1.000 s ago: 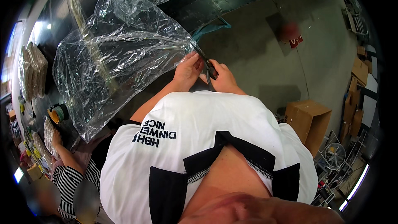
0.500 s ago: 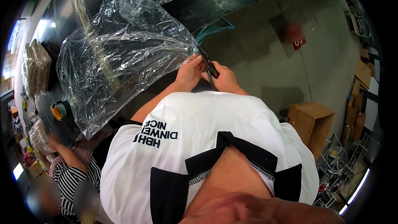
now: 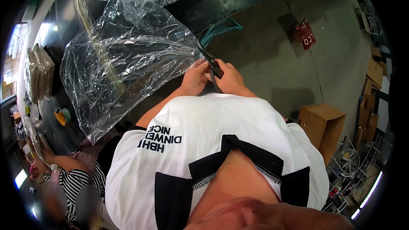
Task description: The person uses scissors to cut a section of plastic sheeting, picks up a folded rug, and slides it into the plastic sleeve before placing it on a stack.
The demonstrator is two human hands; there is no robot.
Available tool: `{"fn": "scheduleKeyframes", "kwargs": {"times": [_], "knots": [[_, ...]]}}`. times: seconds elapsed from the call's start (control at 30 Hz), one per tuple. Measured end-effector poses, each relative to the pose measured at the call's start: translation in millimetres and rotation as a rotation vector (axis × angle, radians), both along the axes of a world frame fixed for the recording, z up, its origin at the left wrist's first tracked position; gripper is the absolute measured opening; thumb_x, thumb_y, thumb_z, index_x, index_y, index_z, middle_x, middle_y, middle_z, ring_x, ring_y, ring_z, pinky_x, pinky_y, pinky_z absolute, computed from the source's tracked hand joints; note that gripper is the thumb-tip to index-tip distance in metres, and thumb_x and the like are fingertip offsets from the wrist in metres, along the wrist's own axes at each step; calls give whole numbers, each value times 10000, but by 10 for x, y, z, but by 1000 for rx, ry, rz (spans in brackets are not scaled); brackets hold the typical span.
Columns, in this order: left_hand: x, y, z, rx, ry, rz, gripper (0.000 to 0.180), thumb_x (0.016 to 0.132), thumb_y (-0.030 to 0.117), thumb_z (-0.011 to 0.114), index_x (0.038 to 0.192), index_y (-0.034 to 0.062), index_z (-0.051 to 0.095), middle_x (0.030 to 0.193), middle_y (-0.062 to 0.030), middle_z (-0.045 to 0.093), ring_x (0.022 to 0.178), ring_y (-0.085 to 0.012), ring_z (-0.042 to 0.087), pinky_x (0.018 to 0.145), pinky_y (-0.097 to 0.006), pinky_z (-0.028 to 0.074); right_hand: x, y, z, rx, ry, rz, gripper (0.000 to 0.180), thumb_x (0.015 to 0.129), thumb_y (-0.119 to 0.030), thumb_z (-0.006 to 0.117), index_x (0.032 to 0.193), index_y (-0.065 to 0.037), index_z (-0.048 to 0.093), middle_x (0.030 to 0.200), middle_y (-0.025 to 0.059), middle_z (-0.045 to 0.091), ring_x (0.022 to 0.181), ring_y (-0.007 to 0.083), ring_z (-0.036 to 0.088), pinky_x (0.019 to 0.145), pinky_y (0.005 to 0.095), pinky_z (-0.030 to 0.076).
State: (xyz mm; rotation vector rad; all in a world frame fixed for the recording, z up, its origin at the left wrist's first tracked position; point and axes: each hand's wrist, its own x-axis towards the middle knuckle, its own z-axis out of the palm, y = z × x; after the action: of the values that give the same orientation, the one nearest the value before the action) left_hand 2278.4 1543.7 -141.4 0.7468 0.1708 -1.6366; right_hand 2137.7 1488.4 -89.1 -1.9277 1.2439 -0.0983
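Note:
A large clear plastic sheet (image 3: 132,55) lies crumpled over the dark table, its right end gathered to a bunch. My left hand (image 3: 196,76) pinches that gathered end. In my right hand (image 3: 230,79) is a pair of black-handled scissors (image 3: 208,58), its blades pointing up and left at the bunched plastic. The two hands are close together in front of my chest. Whether the blades touch the plastic is too small to tell. Just beyond the scissors hangs a teal strip (image 3: 219,32) at the table's edge.
A dark table (image 3: 230,0) runs across the far side. On its left lie wrapped bundles (image 3: 40,74) and a tape roll (image 3: 62,116). A co-worker in a striped sleeve (image 3: 77,170) handles wrapped plastic at lower left. An open cardboard box (image 3: 317,121) and a fan (image 3: 348,162) stand right; a red sign (image 3: 306,35) lies on the floor.
My hands stay nearly in place; the scissors have shifted slightly at the bunched plastic. The co-worker's arms have moved around the wrapped plastic at lower left.

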Motion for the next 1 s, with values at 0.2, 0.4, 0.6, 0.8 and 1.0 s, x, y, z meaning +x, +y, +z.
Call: {"fn": "scheduleKeyframes", "kwargs": {"times": [0.2,0.4,0.6,0.8,1.0], "knots": [[-9,-32,83,5,-4,13,84,941,79,556,1019,46,558,929,-66,621,816,-154,608,655,-261,491,-14,-59,-41,29,-21,36,546,798,-457,695,1222,-142,556,903,165,612,867,339,620,721,416,487],[21,8,107,25,-3,10,118,925,58,574,1035,64,533,937,-56,612,811,-131,593,708,-250,482,-30,-123,-134,-20,-83,38,641,797,-474,692,1287,-92,533,924,180,613,872,341,620,731,410,491],[33,22,142,97,-7,40,200,890,41,616,1058,88,519,954,-23,605,826,-116,591,764,-263,473,77,-235,-101,-44,-37,82,718,790,-514,680,1327,-70,508,980,182,600,914,344,616,777,404,496],[27,43,135,82,-56,3,223,875,25,615,1068,87,522,957,6,614,862,-110,606,793,-254,464,106,-227,-49,-26,-2,57,715,797,-529,661,1328,-74,509,978,178,601,946,349,613,795,405,496],[50,71,171,13,-51,-50,223,872,0,598,1067,80,524,960,0,621,869,-101,608,798,-249,466,104,-218,-57,-19,-7,80,688,813,-521,643,1321,-75,514,988,186,612,952,349,612,799,404,494]]}}
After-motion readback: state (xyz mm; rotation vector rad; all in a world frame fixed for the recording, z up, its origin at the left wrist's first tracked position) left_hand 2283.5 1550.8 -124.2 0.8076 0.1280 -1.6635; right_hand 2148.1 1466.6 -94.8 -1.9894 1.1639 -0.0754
